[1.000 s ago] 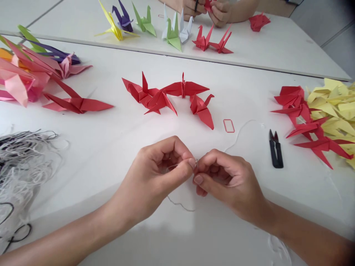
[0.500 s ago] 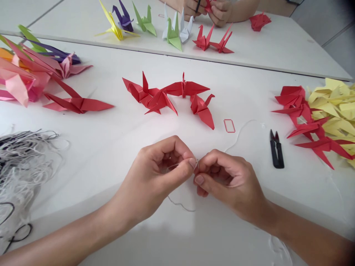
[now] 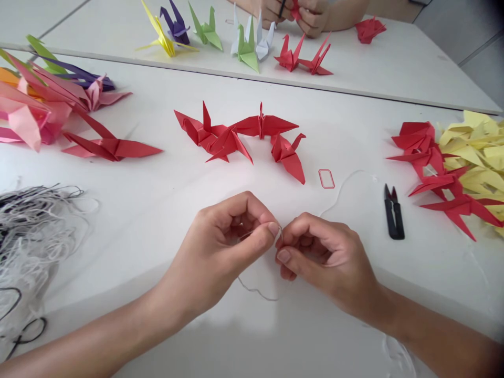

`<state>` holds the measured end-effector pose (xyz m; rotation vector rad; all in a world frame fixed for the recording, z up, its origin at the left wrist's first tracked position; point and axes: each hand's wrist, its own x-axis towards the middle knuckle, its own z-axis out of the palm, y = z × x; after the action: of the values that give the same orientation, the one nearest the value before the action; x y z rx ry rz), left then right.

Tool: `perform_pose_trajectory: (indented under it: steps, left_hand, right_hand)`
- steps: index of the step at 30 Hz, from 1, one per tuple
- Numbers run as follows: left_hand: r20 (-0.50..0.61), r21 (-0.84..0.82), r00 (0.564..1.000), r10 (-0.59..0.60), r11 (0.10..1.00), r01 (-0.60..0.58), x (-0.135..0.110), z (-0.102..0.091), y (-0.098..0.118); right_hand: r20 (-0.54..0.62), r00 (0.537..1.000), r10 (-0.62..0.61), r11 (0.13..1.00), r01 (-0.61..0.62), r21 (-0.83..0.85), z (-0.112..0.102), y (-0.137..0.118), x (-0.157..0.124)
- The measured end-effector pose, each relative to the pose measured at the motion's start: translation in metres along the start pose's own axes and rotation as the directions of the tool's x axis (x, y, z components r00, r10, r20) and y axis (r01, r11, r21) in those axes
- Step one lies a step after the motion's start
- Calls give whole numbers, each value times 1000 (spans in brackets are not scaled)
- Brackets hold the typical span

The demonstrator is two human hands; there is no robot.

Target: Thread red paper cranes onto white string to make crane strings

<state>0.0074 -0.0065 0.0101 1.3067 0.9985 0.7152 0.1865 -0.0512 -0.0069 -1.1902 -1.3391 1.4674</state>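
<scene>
My left hand and my right hand meet fingertip to fingertip above the white table. Both are pinched shut on a thin white thread, which loops below the hands and trails off to the upper right. A tiny metal piece, perhaps a needle, glints between the fingertips; I cannot make it out for sure. A group of red paper cranes lies just beyond the hands. A small red paper clip rests right of those cranes.
Black thread snips lie at the right. Red and yellow folded cranes pile at the right edge, pink ones at the left. A tangle of thread sits lower left. Another person's hands fold red paper on the far table, behind coloured cranes.
</scene>
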Motion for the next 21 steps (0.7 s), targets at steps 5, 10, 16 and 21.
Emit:
perform_pose_trajectory:
  steps: [5, 10, 16, 21]
  left_hand:
    - [-8, -8, 1000, 1, 1000, -1, -1, 0, -1]
    - [2, -30, 1000, 3, 1000, -3, -1, 0, -1]
    - [3, -38, 1000, 0, 999, 0, -1, 1, -1]
    - [-5, -22, 1000, 1, 1000, -2, 0, 1, -2]
  right_hand:
    - [0, 1000, 4, 1000, -4, 5, 1, 0, 0]
    - [1, 1000, 1, 1000, -1, 8, 1, -1, 1]
    - [-1, 1000, 5, 1000, -5, 4, 1, 0, 1]
    - [-3, 1000, 14, 1000, -14, 6, 1, 0, 1]
